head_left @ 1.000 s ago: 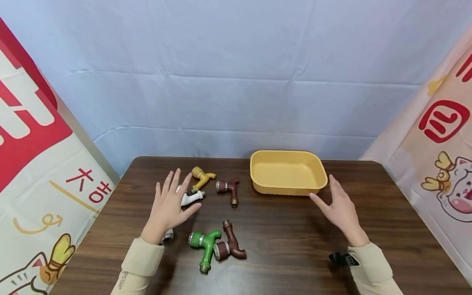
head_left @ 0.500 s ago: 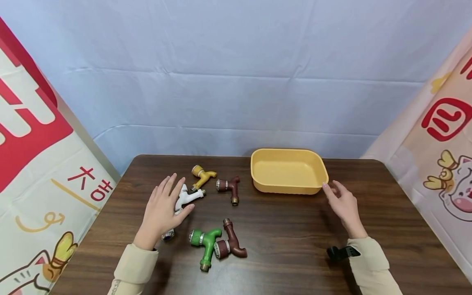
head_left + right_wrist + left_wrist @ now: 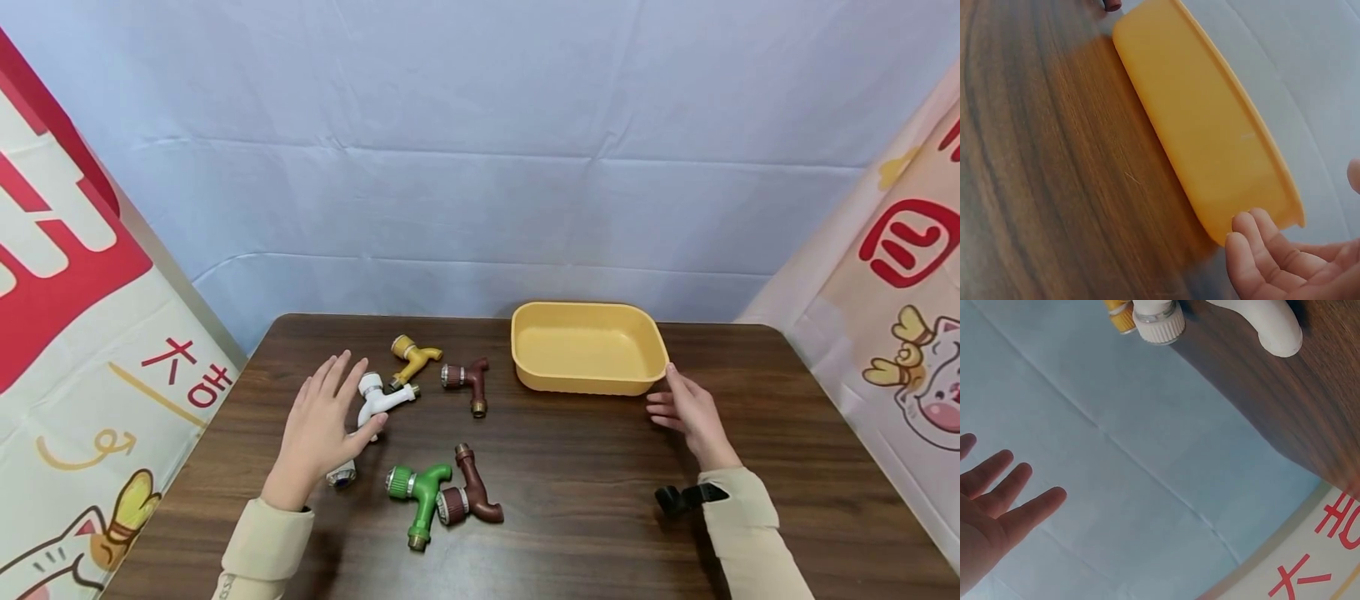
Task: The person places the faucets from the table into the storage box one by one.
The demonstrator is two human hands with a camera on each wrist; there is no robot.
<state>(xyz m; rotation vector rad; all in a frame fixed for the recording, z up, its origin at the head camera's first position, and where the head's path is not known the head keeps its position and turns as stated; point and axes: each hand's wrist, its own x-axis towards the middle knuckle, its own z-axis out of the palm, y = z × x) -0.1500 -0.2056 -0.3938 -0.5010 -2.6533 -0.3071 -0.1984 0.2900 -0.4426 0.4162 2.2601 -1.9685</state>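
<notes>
My left hand [image 3: 318, 433] hovers with spread fingers at the left of the table, holding nothing. Just beyond its thumb lies a white tap [image 3: 386, 402], whose ribbed knob also appears at the top of the left wrist view. Another tap with a silver-ringed knob [image 3: 342, 475] is mostly hidden beneath this hand. My right hand [image 3: 693, 417] is at the right front corner of a yellow plastic basin [image 3: 588, 385], a fingertip right at its rim. In the right wrist view, its loosely bent fingers [image 3: 1266, 250] overlap the basin's end, thumb held apart.
Behind the white tap lies a yellow tap [image 3: 412, 358], with a brown tap [image 3: 474, 385] to its right. A green tap [image 3: 422, 500] and a second brown tap [image 3: 474, 496] lie nearer the front. The basin stands close to the wooden table's [image 3: 585, 483] back edge.
My left hand has drifted left and toward me, uncovering more of the white tap. My right hand has gone from spread fingers to loosely bent ones at the basin's corner.
</notes>
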